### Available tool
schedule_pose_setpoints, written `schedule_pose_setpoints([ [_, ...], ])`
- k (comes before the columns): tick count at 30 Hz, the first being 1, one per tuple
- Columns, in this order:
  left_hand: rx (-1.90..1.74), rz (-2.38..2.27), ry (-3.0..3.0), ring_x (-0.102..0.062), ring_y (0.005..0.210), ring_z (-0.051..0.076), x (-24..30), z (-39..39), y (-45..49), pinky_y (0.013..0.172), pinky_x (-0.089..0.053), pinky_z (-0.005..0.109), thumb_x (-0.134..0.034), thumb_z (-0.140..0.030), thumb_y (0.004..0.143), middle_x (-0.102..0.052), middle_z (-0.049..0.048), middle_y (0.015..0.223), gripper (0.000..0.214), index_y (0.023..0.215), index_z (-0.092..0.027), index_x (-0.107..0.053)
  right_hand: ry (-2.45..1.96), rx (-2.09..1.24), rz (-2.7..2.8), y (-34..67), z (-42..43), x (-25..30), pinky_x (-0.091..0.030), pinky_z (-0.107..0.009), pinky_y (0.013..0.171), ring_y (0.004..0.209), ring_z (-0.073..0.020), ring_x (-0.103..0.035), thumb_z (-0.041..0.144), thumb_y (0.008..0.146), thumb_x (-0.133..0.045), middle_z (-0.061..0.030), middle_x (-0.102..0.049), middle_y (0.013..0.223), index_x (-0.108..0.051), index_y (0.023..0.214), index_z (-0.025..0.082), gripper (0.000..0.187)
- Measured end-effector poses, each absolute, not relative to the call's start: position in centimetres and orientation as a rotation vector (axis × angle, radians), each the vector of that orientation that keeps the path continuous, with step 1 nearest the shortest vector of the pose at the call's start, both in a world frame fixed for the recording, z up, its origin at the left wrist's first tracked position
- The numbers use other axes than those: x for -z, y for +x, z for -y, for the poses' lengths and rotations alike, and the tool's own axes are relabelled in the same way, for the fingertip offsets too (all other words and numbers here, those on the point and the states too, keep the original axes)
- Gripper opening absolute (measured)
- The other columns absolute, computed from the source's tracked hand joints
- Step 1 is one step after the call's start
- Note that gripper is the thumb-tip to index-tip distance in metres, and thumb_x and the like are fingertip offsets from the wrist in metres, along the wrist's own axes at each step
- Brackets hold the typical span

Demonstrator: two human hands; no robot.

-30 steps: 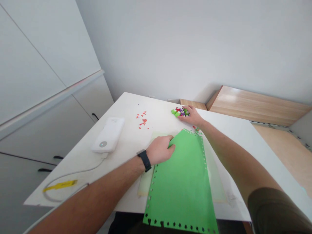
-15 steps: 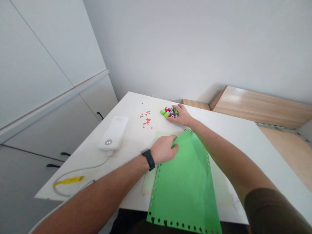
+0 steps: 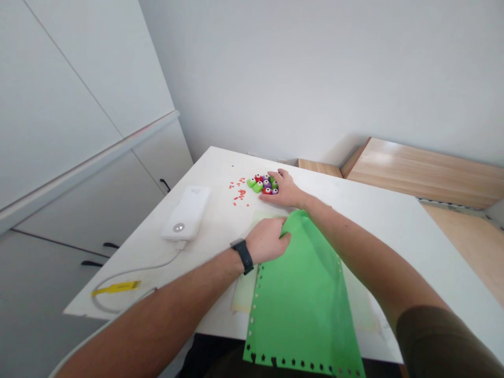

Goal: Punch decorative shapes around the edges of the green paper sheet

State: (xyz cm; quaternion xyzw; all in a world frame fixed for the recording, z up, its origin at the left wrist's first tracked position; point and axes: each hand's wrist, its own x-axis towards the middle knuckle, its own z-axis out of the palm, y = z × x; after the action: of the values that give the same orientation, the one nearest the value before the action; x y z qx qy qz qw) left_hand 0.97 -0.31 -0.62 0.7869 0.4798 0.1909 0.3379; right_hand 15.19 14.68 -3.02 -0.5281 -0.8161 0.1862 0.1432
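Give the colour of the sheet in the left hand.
Bright green paper, star-shaped holes along its near edge; best in the head view.

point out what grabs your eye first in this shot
The bright green paper comes first, draped over the near edge of the white table, its top gripped by the left hand. Beyond it, the right hand rests on a cluster of colourful paper punches, with tiny red paper bits just left of them. A white power bank lies further left.
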Motion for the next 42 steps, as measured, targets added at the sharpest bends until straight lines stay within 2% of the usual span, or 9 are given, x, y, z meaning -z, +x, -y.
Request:
schedule_pose_setpoints([
  [11, -0.496, -1.247, 2.071, -0.075, 0.108, 0.030, 0.7, 0.2, 0.9, 0.099, -0.055, 0.038, -0.056, -0.030, 0.094, -0.081, 0.0108, 0.110, 0.027, 0.111, -0.020, -0.076, -1.535, -0.630, 2.425, 15.2, -13.8, 1.1, -0.022, -0.052, 0.131, 0.163, -0.0425, -0.014, 0.071, 0.068, -0.083, -0.0245, -0.003, 0.176, -0.021, 0.169, 0.017, 0.130],
  [15, -0.488, -1.257, 2.069, -0.075, 0.109, 0.030, 0.5, 0.4, 0.9, 0.098, -0.055, 0.038, -0.056, -0.030, 0.094, -0.081, 0.0109, 0.112, 0.029, 0.113, -0.020, -0.075, -1.521, -0.593, 2.466, 17.3, -14.0, -0.3, -0.022, -0.052, 0.132, 0.164, -0.0391, -0.014, 0.070, 0.064, -0.087, -0.0228, -0.014, 0.175, -0.024, 0.168, 0.015, 0.133],
  [19, -0.474, -1.272, 2.060, -0.075, 0.109, 0.030, 0.3, 0.5, 0.9, 0.098, -0.055, 0.037, -0.057, -0.030, 0.094, -0.081, 0.0109, 0.112, 0.029, 0.115, -0.020, -0.075, -1.481, -0.526, 2.559, 19.4, -13.8, -0.8, -0.029, -0.052, 0.129, 0.156, -0.0387, -0.033, 0.061, 0.065, -0.090, -0.0232, -0.036, 0.166, -0.035, 0.163, 0.013, 0.122],
  [21, -0.467, -1.278, 2.059, -0.075, 0.109, 0.030, 0.2, 0.5, 1.0, 0.097, -0.055, 0.037, -0.056, -0.030, 0.095, -0.081, 0.0113, 0.111, 0.029, 0.114, -0.020, -0.075, -1.497, -0.497, 2.539, 20.0, -13.6, -0.7, -0.039, -0.052, 0.122, 0.144, -0.0384, -0.049, 0.056, 0.066, -0.091, -0.0240, -0.048, 0.156, -0.042, 0.158, 0.011, 0.114],
  [24, -0.456, -1.282, 2.062, -0.075, 0.108, 0.029, 0.2, 0.4, 1.0, 0.096, -0.055, 0.037, -0.056, -0.031, 0.095, -0.081, 0.0115, 0.111, 0.028, 0.113, -0.020, -0.075, -1.517, -0.527, 2.486, 20.0, -13.4, -0.4, -0.052, -0.047, 0.106, 0.118, -0.0327, -0.066, 0.050, 0.070, -0.089, -0.0176, -0.067, 0.132, -0.052, 0.148, 0.012, 0.095],
  [28, -0.447, -1.292, 2.060, -0.075, 0.108, 0.029, 0.2, 0.3, 1.1, 0.096, -0.055, 0.036, -0.057, -0.031, 0.094, -0.081, 0.0116, 0.109, 0.028, 0.112, -0.019, -0.075, -1.558, -0.607, 2.391, 19.3, -13.3, 0.3, -0.055, -0.039, 0.091, 0.099, -0.0252, -0.070, 0.044, 0.073, -0.089, -0.0104, -0.075, 0.116, -0.057, 0.139, 0.017, 0.078],
  [36, -0.459, -1.272, 2.059, -0.076, 0.106, 0.030, 0.0, 0.3, 1.0, 0.097, -0.056, 0.038, -0.057, -0.031, 0.093, -0.081, 0.0110, 0.111, 0.028, 0.111, -0.020, -0.076, -1.628, -0.601, 2.337, 18.3, -13.4, 0.3, -0.054, -0.037, 0.085, 0.097, -0.0256, -0.071, 0.058, 0.070, -0.089, -0.0089, -0.077, 0.113, -0.058, 0.135, 0.021, 0.081],
  [39, -0.466, -1.273, 2.053, -0.075, 0.108, 0.030, -0.1, 0.3, 0.9, 0.099, -0.055, 0.038, -0.059, -0.030, 0.091, -0.081, 0.0093, 0.112, 0.029, 0.114, -0.022, -0.075, -1.620, -0.571, 2.304, 18.3, -13.4, 0.0, -0.054, -0.034, 0.082, 0.094, -0.0230, -0.071, 0.063, 0.085, -0.075, -0.0073, -0.078, 0.110, -0.062, 0.133, 0.022, 0.064],
  [42, -0.472, -1.270, 2.054, -0.075, 0.109, 0.030, 0.0, 0.4, 0.9, 0.099, -0.055, 0.037, -0.059, -0.029, 0.092, -0.081, 0.0092, 0.112, 0.030, 0.115, -0.022, -0.075, -1.645, -0.497, 2.275, 18.2, -13.6, 0.0, -0.052, -0.033, 0.081, 0.089, -0.0205, -0.070, 0.054, 0.100, -0.059, -0.0052, -0.078, 0.102, -0.068, 0.124, 0.024, 0.040],
])
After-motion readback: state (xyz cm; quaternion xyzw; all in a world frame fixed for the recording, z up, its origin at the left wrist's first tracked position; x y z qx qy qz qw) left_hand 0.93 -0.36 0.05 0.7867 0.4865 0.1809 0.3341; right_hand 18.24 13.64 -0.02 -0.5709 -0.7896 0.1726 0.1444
